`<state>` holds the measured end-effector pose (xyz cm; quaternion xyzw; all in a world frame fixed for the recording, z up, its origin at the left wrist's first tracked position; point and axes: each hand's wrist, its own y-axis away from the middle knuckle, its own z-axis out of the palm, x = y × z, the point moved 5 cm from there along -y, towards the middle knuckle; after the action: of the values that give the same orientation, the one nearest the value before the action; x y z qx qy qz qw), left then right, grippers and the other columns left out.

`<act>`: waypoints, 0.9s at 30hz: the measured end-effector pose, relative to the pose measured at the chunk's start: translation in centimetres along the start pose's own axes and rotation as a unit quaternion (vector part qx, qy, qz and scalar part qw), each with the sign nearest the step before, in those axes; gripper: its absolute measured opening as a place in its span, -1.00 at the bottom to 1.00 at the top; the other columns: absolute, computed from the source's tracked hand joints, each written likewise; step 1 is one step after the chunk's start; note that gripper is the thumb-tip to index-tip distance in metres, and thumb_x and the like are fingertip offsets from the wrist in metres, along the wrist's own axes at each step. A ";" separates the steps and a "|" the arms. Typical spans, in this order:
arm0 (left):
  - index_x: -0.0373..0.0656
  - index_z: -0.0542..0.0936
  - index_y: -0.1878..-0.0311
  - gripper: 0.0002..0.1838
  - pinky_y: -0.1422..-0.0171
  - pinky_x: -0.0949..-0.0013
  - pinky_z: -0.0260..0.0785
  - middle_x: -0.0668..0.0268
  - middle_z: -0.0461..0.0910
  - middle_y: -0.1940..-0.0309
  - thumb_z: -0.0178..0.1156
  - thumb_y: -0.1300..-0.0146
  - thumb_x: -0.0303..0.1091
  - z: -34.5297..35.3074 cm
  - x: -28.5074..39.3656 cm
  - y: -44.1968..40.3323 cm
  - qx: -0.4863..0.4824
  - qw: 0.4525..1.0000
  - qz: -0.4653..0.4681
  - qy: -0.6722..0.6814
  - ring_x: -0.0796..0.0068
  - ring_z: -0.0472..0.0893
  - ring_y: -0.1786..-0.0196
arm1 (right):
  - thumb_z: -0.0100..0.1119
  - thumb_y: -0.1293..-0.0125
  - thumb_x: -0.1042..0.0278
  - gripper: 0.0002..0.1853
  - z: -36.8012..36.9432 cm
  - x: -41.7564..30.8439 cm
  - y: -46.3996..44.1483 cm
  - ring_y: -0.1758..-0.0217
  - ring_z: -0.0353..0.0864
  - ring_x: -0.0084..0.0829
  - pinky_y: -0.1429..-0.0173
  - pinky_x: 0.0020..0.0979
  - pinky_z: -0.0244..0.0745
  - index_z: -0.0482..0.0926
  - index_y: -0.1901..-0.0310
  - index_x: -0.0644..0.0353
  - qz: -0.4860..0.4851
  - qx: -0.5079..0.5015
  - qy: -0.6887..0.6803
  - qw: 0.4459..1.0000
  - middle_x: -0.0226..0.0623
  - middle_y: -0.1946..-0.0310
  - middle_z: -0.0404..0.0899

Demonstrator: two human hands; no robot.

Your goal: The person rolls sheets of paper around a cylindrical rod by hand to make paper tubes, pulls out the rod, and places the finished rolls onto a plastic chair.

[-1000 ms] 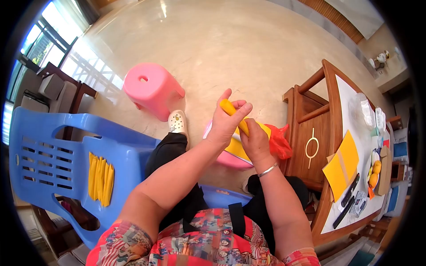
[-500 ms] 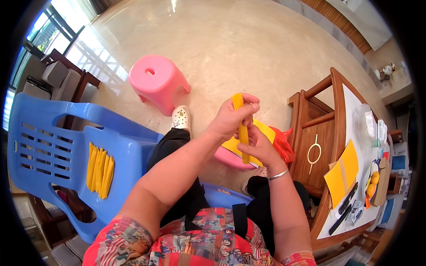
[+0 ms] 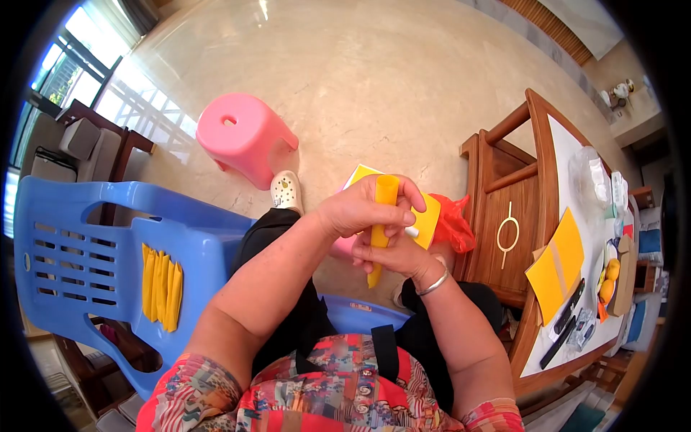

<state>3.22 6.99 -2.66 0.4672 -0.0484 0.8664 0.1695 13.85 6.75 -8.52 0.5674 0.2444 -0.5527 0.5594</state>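
Observation:
A rolled tube of yellow paper [image 3: 386, 191] stands nearly upright between my hands, its hollow end toward me. My left hand [image 3: 356, 210] wraps round its upper part, thumb across the front. Lower down, my right hand [image 3: 402, 253] grips the same tube with its fingers closed; a silver bangle is on that wrist. A small white object [image 3: 412, 232] shows beside the right hand; its kind is unclear. Below my hands, yellow paper sheets [image 3: 430, 216] lie on a pink surface [image 3: 344, 247], mostly hidden.
Several yellow paper rolls [image 3: 162, 288] lie on a blue plastic chair [image 3: 209, 248] at left. A pink stool [image 3: 237, 129] stands ahead. A red plastic bag [image 3: 453, 225] is right of the sheets. On the wooden table [image 3: 536, 360] are yellow sheets [image 3: 558, 266], black tools [image 3: 561, 335] and fruit [image 3: 608, 288].
The yellow tube has moved lower and slightly left, and its open end now faces me more. My left hand's fingers curl further round it. The view has shifted slightly.

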 end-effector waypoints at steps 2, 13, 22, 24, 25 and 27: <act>-0.21 0.61 0.05 -0.79 0.32 0.46 0.50 0.35 0.59 0.53 0.39 -0.29 -0.49 -0.2 0.4 0.2 0.020 0.999 0.001 -0.036 0.55 0.63 0.42 | 0.47 -0.33 0.25 -0.77 0.1 -0.8 0.1 0.25 0.67 -0.57 0.14 -0.47 0.61 0.66 0.15 0.18 -0.042 0.045 0.028 0.998 -0.43 0.31 0.66; -0.25 0.44 -0.46 -0.50 -0.27 0.27 0.46 0.14 0.62 -0.14 0.11 -0.55 -0.26 -1.2 4.4 2.5 0.302 0.867 0.329 -0.220 0.33 0.63 -0.15 | 0.41 -0.39 0.29 -0.77 -3.9 0.5 -0.1 0.17 0.62 -0.62 0.01 -0.50 0.54 0.70 0.04 0.22 -0.096 0.233 0.056 0.966 -0.44 0.25 0.69; -0.08 0.76 -0.11 -0.63 -0.13 0.21 0.47 0.12 0.62 -0.01 0.43 -0.21 -0.46 2.6 4.7 2.8 0.225 0.627 0.415 -0.619 0.16 0.60 -0.08 | 0.38 -0.43 0.32 -0.79 -7.1 -0.7 0.8 0.14 0.65 -0.59 -0.01 -0.49 0.55 0.69 0.01 0.23 -0.222 0.358 0.057 0.905 -0.41 0.24 0.70; -0.06 0.75 -0.12 -0.61 -0.13 0.17 0.45 0.13 0.63 -0.01 0.44 -0.19 -0.43 3.0 4.8 2.5 0.225 0.616 0.412 -0.633 0.15 0.61 -0.07 | 0.37 -0.43 0.33 -0.77 -7.2 -0.7 0.9 0.14 0.65 -0.58 -0.03 -0.47 0.56 0.68 -0.02 0.23 -0.237 0.355 0.076 0.901 -0.38 0.23 0.71; -0.05 0.75 -0.13 -0.60 -0.13 0.16 0.44 0.13 0.64 -0.01 0.45 -0.18 -0.42 3.2 4.8 2.4 0.224 0.610 0.410 -0.640 0.15 0.61 -0.07 | 0.37 -0.43 0.33 -0.76 -7.1 -0.7 0.9 0.13 0.66 -0.57 -0.04 -0.46 0.57 0.68 -0.03 0.24 -0.244 0.353 0.084 0.899 -0.37 0.22 0.71; -0.04 0.74 -0.14 -0.58 -0.13 0.15 0.43 0.15 0.64 -0.01 0.46 -0.17 -0.40 3.2 4.7 2.3 0.225 0.604 0.409 -0.646 0.16 0.62 -0.05 | 0.37 -0.42 0.34 -0.75 -7.3 -0.4 0.7 0.11 0.68 -0.54 -0.05 -0.43 0.58 0.67 -0.05 0.24 -0.243 0.347 0.095 0.901 -0.34 0.19 0.73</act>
<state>2.63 5.26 3.19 0.8601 -0.1352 0.3021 -0.3881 16.96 13.26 -9.65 0.6987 0.2191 -0.6645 0.1494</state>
